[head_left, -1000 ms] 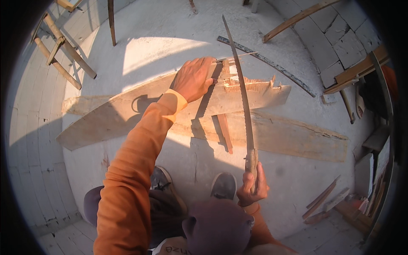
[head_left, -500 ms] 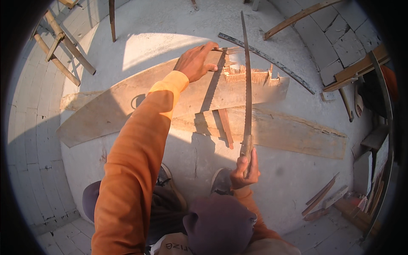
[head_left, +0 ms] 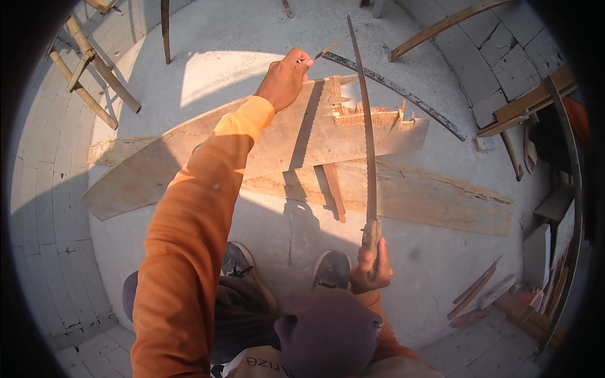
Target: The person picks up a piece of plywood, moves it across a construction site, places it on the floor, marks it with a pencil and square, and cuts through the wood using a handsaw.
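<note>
My right hand [head_left: 370,271] is wrapped round the wooden handle of a handsaw [head_left: 368,138], whose long narrow blade points away from me above the board. Beneath it lies a broad plywood board [head_left: 252,148] with a jagged, splintered notch in its far right edge. Just past the board's far edge, my left hand [head_left: 287,77] is closed in a pinch on a thin wood sliver [head_left: 326,49] that sticks out to the right. The saw's toothed shadow falls across the board. A second long plank [head_left: 441,198] lies under it, with a short reddish stick [head_left: 334,192] poking out between.
A dark narrow strip [head_left: 403,94] lies behind the board. Bamboo poles [head_left: 104,69] lean at the far left. Along the right wall are planks [head_left: 529,104] and a long curved strip [head_left: 570,145]. Thin wood offcuts [head_left: 472,290] lie at the lower right. My shoes [head_left: 332,269] stand before the board.
My left hand has lifted off the board and moved away and left, carrying the sliver. My right hand has drawn the saw slightly nearer to me, its tip shifting left.
</note>
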Tool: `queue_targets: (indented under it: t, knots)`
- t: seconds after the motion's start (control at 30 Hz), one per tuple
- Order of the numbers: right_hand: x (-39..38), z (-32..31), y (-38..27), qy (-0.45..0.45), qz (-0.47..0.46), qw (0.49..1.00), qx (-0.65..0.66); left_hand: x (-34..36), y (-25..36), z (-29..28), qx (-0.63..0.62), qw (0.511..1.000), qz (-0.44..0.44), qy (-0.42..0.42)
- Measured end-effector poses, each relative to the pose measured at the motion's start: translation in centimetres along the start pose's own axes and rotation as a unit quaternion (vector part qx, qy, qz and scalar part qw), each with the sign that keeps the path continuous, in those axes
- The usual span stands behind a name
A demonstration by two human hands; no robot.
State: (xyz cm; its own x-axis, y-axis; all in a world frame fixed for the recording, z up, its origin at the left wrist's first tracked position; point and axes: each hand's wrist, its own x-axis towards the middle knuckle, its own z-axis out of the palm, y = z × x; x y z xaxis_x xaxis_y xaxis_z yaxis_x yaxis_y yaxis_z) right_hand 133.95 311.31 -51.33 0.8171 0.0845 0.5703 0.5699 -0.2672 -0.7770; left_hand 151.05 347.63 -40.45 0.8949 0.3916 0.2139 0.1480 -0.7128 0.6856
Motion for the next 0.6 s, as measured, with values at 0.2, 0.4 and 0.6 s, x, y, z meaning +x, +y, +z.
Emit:
queue_targets:
  t: [0.2,0.4,0.6]
  knots:
    - [0.8,0.5,-0.5,-0.047,-0.006,0.999,0.023,2.9,-3.6,0.0,0.082,0.988,-0.127,0.015]
    - [2.4,-0.6,-3.3,-0.092,0.061,0.994,0.006,3.9,-2.8,-1.5,0.070,0.963,-0.250,-0.073]
    - [2.3,-1.7,-3.3,-0.110,0.046,0.993,0.004,4.6,-1.6,-3.9,0.029,0.977,-0.199,0.069]
